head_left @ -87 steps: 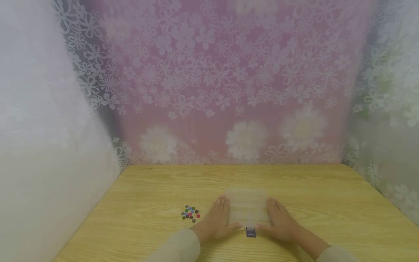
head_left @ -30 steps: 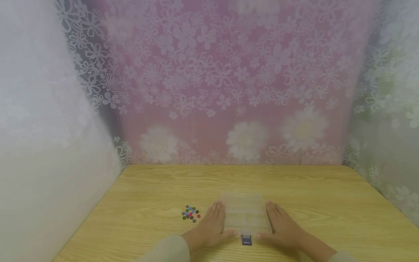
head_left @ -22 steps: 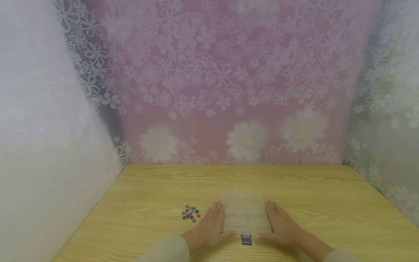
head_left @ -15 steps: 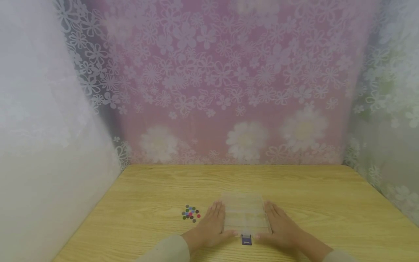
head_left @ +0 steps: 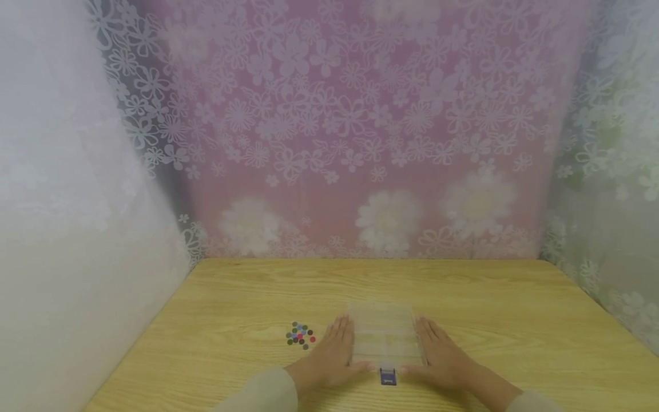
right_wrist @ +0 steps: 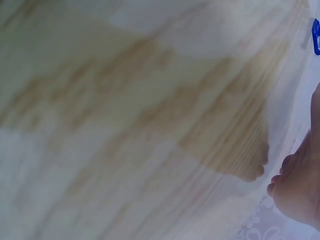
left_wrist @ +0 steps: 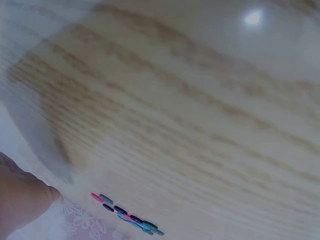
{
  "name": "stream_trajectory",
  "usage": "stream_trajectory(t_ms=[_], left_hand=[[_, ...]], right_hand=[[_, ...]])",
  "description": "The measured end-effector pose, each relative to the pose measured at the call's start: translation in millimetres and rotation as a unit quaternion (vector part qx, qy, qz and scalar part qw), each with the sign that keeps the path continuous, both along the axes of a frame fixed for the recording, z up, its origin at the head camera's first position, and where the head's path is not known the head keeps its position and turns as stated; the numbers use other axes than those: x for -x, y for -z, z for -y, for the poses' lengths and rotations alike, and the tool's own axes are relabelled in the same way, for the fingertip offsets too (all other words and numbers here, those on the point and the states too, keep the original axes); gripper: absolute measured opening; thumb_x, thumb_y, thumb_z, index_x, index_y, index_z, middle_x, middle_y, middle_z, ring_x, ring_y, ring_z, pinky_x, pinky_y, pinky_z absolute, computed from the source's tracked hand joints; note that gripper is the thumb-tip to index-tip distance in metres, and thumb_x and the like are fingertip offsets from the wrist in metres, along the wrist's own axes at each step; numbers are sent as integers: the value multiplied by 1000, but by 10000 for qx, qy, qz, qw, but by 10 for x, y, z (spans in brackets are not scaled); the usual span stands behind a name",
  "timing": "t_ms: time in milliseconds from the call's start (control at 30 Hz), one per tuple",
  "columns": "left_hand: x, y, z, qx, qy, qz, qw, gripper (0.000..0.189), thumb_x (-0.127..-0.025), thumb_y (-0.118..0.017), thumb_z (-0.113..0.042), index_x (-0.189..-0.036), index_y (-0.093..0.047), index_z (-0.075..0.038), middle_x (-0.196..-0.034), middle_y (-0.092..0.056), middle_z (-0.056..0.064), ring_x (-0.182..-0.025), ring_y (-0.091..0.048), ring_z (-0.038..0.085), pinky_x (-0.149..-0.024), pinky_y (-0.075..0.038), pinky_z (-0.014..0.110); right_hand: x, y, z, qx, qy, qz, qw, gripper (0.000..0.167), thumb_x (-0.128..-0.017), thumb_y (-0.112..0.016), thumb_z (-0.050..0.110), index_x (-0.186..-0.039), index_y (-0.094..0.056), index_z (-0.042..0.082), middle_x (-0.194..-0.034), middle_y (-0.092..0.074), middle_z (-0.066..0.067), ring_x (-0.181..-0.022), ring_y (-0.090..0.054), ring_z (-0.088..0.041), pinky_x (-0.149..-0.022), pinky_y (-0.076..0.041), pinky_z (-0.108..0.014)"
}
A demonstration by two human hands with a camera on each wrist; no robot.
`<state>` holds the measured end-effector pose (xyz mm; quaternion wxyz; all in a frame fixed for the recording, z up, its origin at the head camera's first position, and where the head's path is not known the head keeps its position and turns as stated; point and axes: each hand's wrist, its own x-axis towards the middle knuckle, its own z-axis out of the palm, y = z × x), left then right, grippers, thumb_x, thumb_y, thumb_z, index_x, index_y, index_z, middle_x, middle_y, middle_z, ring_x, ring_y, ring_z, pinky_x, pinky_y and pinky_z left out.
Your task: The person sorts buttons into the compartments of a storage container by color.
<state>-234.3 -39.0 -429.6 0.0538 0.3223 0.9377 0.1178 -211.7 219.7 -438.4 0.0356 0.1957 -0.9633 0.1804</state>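
A clear plastic box (head_left: 383,326) with inner dividers lies on the table in the head view. A dark blue latch (head_left: 388,376) sticks out of its front edge. My left hand (head_left: 332,355) rests along the box's left side, fingers straight, with the thumb reaching along the front edge. Along the right side lies my right hand (head_left: 445,357) in the same way, its thumb near the latch. In the right wrist view the right hand (right_wrist: 300,185) and part of the blue latch (right_wrist: 316,36) show at the right edge. The left wrist view catches part of the left hand (left_wrist: 22,195).
To the left of the left hand, several small coloured discs (head_left: 300,336) lie in a loose cluster on the wooden table (head_left: 231,320). A pink flowered curtain (head_left: 360,131) stands behind the table, and pale sheets (head_left: 77,200) hang at both sides.
Compared with the oldest frame, the box and both hands have come closer to the person and slightly left. Over the last second they have stayed almost still.
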Motion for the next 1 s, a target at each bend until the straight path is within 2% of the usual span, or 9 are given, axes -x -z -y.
stream_trajectory(t_ms=[167, 300, 533, 800, 1000], left_hand=[[24, -16, 69, -192, 29, 161, 9997, 98, -87, -36, -68, -145, -10, 6, -152, -7, 26, -142, -9, 38, -115, -15, 47], [39, -46, 159, -283, 65, 162, 9994, 97, -87, -40, -66, -145, -10, 5, -153, -8, 25, -142, -11, 38, -115, -16, 49], [93, -57, 350, -607, 282, -189, 9976, 83, -90, -47, -55, -145, -21, 1, -152, -20, 20, -140, -21, 37, -112, -20, 51], [129, -25, 514, -945, 200, -477, 9942, 71, -87, -59, -45, -137, -38, 1, -144, -38, 19, -133, -36, 35, -108, -31, 51], [162, 1, 626, -1349, 159, -728, 9881, 69, -84, -65, -38, -134, -41, 2, -137, -47, 19, -125, -46, 33, -104, -38, 48]], right_hand=[[-2, -3, 5, -32, -16, -7, 10000, 104, -79, -59, 61, -138, -22, -17, -142, -24, -39, -132, -23, -52, -106, -24, -60], [-11, -24, 12, -22, -23, 35, 10000, 104, -79, -59, 61, -138, -22, -17, -142, -23, -39, -132, -23, -52, -106, -24, -61], [-6, -45, 3, -72, -61, 112, 9999, 104, -80, -58, 61, -138, -21, -17, -143, -22, -39, -133, -22, -52, -106, -23, -61], [-17, -49, -4, -56, -61, 133, 9999, 105, -79, -58, 61, -139, -20, -17, -143, -21, -38, -133, -22, -52, -106, -24, -61], [-15, -43, 1, 5, -13, 153, 9999, 106, -79, -57, 63, -139, -19, -15, -144, -20, -38, -134, -21, -51, -107, -22, -61]])
